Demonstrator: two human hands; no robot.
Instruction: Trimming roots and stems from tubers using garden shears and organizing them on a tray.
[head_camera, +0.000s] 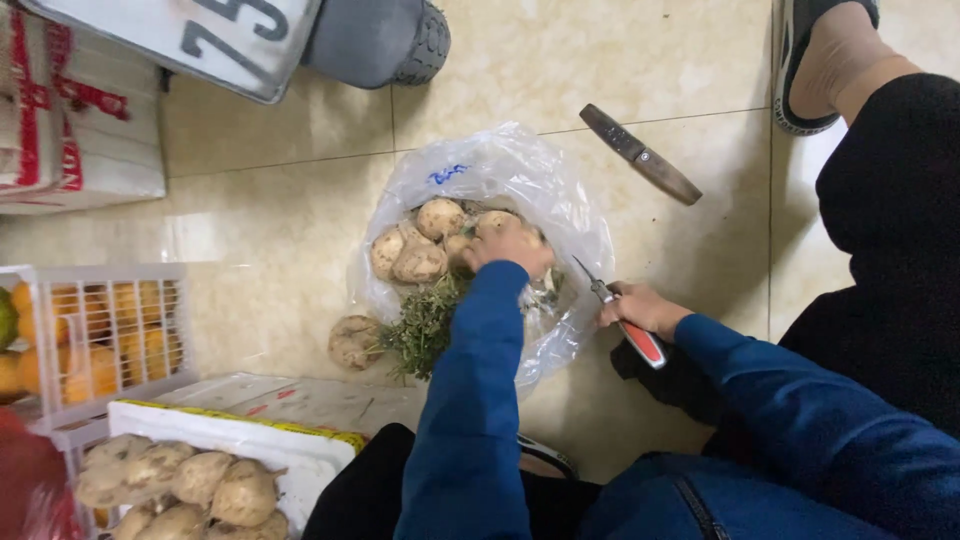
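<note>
My left hand (512, 250) reaches into a clear plastic bag (560, 200) on the tiled floor and closes over one of the pale round root vegetables (420, 245) heaped inside. My right hand (640, 305) holds a small knife with a red handle (643, 343), its blade pointing up towards the bag's right edge. A bunch of green leafy stalks (425, 325) spills out of the bag's front. One more root vegetable (354, 342) lies on the floor just left of the greens. Both my sleeves are blue.
A larger knife with a wooden handle (640, 153) lies on the tiles behind the bag. A white crate of the same roots (185, 485) sits at lower left, a wire basket of orange fruit (100, 330) beside it. Another person's leg and sandal (830, 70) are at upper right.
</note>
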